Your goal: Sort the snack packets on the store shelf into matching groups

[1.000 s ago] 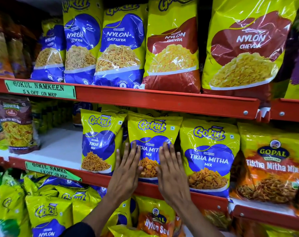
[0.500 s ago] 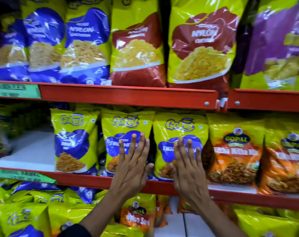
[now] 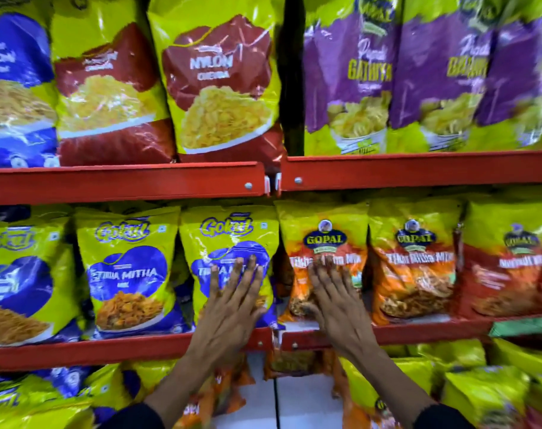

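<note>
On the middle shelf stand yellow-and-blue Gokul Tikha Mitha packets (image 3: 127,274) and, to their right, yellow-and-orange Gopal Tikha Mitha packets (image 3: 413,261). My left hand (image 3: 232,301) lies flat, fingers spread, on the rightmost Gokul packet (image 3: 229,236). My right hand (image 3: 334,295) lies flat on the leftmost Gopal packet (image 3: 323,230). Neither hand grips anything. The two packets stand upright side by side at the joint between two shelf sections.
The red shelf rail (image 3: 124,184) runs above. The top shelf holds large red Nylon Chevda bags (image 3: 223,85), blue bags (image 3: 12,88) at left and purple Gathiya bags (image 3: 350,75) at right. The lower shelf holds more yellow packets (image 3: 480,388) and orange packets.
The view has swung right along the shelf. Both hands moved right: the left from one Gokul packet to the one beside it, the right from a Gokul packet onto a Gopal packet.
</note>
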Motion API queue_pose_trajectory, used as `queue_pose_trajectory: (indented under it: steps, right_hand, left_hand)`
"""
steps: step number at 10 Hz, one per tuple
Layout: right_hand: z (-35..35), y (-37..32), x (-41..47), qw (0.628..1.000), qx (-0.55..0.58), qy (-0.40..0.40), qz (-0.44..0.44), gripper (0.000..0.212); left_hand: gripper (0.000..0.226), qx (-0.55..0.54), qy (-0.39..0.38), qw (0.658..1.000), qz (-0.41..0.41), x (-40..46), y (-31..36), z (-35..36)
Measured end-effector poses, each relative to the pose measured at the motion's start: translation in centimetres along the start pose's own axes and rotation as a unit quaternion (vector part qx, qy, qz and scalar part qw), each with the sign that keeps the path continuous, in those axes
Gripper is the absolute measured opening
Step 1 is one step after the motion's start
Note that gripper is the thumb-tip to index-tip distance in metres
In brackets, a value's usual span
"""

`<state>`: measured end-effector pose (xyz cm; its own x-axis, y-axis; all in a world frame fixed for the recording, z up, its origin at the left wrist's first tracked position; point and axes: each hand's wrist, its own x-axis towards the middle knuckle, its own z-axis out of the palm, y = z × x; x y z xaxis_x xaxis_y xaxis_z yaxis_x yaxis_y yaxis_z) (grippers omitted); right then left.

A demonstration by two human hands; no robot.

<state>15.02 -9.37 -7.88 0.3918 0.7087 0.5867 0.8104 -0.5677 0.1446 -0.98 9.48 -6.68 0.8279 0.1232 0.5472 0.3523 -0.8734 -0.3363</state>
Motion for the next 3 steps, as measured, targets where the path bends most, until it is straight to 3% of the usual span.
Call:
queue_pose_trajectory:
  steps: [1, 3]
  right_hand:
    - [0.0, 0.3, -0.2, 1.000, 0.012, 0.006, -0.003, 0.068]
    - [-2.2, 0.4, 0.3, 0.994, 0.067, 0.083, -0.002, 0.075]
  left_hand:
    - [0.066, 0.020, -0.005, 1.000, -0.008, 0.1, 0.4, -0.2]
    - [0.073, 0.004, 0.090, 0.996, -0.013, 0.5, 1.6, -2.7]
